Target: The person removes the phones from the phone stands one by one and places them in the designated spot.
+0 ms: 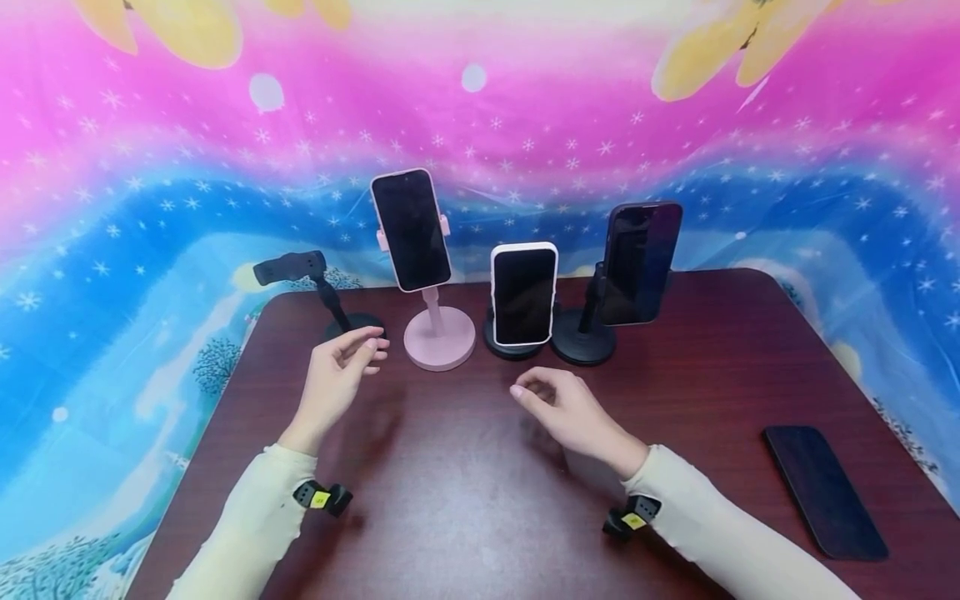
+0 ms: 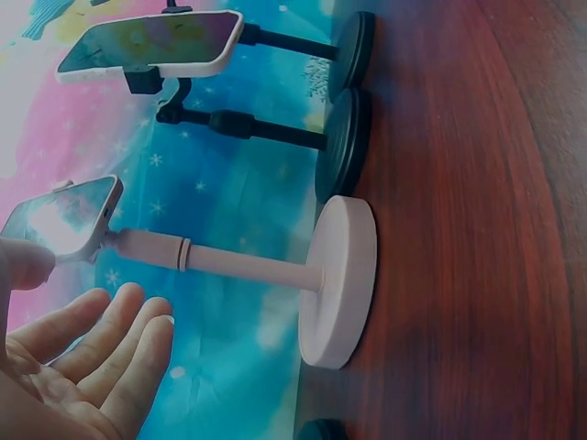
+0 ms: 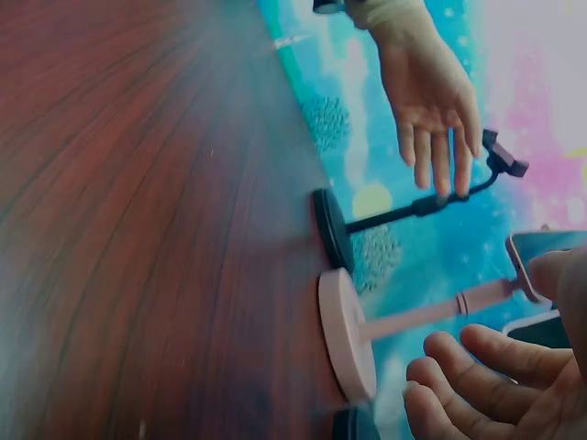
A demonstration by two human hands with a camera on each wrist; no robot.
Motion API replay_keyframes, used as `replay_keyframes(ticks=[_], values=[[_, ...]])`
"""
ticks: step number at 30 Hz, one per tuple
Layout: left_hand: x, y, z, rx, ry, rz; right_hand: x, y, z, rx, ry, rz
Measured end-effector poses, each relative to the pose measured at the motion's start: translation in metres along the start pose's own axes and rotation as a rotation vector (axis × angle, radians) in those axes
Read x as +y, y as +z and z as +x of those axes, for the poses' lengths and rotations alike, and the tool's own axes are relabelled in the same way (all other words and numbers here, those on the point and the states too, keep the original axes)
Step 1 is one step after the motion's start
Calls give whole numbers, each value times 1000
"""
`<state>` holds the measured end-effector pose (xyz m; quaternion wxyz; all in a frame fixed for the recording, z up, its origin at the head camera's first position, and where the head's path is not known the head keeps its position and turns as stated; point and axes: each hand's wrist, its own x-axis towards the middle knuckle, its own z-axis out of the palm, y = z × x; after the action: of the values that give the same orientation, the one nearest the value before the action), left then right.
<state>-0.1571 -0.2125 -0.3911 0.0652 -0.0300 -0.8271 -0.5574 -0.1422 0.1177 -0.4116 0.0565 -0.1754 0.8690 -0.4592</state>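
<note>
My left hand (image 1: 339, 375) hovers above the table, fingers relaxed and holding nothing, in front of an empty black phone stand (image 1: 330, 287). To its right stands a pink phone stand (image 1: 439, 342) with a phone (image 1: 411, 231) upright in its clamp. My right hand (image 1: 573, 408) is also in the air with loosely bent fingers and nothing in them. It is nearest to a white-framed phone (image 1: 523, 296) on a black stand. Right of that, a dark phone (image 1: 641, 262) is mounted on another black stand (image 1: 583, 337). Neither hand touches a stand.
A black phone (image 1: 825, 492) lies flat at the right side of the brown table (image 1: 480, 517). Behind the table hangs a pink and blue patterned cloth (image 1: 525, 133). Each wrist wears a small black camera.
</note>
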Motion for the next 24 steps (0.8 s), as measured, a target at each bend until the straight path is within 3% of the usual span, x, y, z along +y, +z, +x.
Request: replay_keyframes(ticks=[15,24], values=[[9,6,10,-12,-36,-5,-34,31,28,-52,-4,211],[17,1,20,-39,-17,-74,-56,44,51,-37,0,340]])
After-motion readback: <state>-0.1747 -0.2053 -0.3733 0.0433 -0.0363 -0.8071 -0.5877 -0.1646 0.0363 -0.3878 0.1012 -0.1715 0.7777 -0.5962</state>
